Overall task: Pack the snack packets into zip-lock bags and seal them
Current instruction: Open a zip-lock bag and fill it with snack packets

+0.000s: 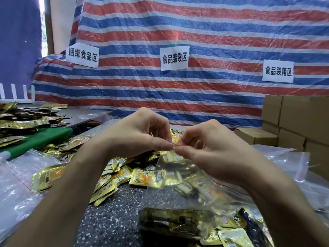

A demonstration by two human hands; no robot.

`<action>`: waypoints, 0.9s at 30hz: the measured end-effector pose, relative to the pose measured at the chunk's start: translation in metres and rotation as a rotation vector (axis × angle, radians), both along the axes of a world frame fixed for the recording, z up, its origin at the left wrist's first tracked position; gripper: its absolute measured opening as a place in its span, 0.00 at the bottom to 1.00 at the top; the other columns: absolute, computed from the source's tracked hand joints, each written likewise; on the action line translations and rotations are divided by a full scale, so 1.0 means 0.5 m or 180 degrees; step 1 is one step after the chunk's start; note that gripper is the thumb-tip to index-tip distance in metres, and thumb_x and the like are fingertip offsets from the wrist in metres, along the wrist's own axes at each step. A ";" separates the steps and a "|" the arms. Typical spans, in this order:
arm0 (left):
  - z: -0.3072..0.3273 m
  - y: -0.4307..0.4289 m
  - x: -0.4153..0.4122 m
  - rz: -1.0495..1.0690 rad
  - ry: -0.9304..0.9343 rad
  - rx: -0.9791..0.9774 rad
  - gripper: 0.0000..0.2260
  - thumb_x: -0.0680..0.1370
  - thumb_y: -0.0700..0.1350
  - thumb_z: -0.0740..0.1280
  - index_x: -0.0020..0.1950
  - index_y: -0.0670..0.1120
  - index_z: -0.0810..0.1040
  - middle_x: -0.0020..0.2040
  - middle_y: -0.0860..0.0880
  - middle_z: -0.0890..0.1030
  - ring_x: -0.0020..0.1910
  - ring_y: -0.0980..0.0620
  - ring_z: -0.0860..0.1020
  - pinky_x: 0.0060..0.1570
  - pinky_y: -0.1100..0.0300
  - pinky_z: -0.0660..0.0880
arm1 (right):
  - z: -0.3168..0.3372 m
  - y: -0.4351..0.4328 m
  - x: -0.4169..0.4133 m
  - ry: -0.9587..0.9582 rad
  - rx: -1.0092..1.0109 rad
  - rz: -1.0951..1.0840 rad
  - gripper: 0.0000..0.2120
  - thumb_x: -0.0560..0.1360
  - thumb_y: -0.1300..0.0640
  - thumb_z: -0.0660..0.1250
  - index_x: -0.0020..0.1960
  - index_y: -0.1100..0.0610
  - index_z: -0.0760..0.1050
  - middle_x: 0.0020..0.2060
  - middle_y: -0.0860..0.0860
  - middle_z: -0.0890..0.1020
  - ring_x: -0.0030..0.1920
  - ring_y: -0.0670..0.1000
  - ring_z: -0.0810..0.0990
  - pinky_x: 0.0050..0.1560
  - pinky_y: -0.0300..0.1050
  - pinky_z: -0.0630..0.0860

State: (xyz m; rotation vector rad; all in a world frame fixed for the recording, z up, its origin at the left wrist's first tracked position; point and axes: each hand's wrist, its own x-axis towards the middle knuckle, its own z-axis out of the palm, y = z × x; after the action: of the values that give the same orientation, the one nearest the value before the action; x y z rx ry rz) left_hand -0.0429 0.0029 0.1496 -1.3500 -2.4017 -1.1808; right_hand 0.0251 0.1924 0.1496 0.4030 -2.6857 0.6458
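A clear zip-lock bag (179,191) with a red seal line hangs in front of me, its bottom loaded with several gold and black snack packets (178,220). My left hand (135,136) and my right hand (210,150) meet at the bag's top edge, and each pinches the zip strip between thumb and fingertips. The two pinches sit almost touching at the middle of the view. A loose heap of gold snack packets (114,177) lies on the speckled table (110,221) beneath my hands.
Empty clear zip-lock bags lie at the left (16,177) and right (288,163). Cardboard boxes (293,122) are stacked at the right. More packets (21,120) and a green cloth (41,138) sit at the left. A striped tarp (178,32) with paper signs hangs behind.
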 end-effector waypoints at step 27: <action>-0.009 -0.062 -0.047 0.0632 0.0036 0.0380 0.06 0.72 0.42 0.75 0.37 0.50 0.81 0.37 0.51 0.82 0.37 0.55 0.79 0.40 0.56 0.76 | 0.023 0.104 -0.008 -0.0390 -0.0426 -0.0067 0.07 0.74 0.53 0.75 0.37 0.52 0.84 0.34 0.45 0.85 0.32 0.40 0.78 0.41 0.41 0.74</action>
State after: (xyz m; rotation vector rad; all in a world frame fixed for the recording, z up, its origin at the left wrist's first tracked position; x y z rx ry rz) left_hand -0.0664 -0.0278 0.1450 -1.0534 -2.3509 -1.2359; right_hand 0.0208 0.2446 0.1610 0.3084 -2.7365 0.8642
